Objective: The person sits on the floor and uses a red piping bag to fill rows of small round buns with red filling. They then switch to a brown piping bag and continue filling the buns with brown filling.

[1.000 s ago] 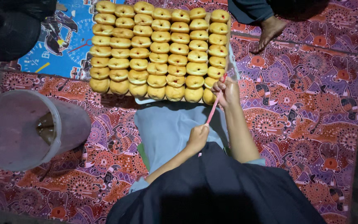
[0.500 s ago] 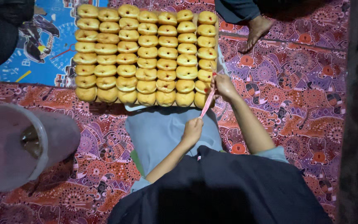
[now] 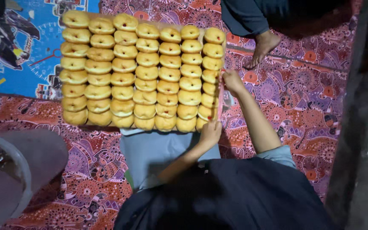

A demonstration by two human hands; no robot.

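Two hands — pink stick between

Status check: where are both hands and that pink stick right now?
Left hand grips pink stick at its near end, right hand at far end. Stick lies along right edge of buns. Another person's foot nearby.

Smooth, matt-crusted golden buns, patterned woven cloth mat, grey bucket (probably plastic), pale cloth

Tightly packed rows of golden round buns fill the floor ahead, leaving no gaps between them. Open patterned red mat lies to the right, bounded by another person's bare foot. A grey plastic bucket blocks the near left.
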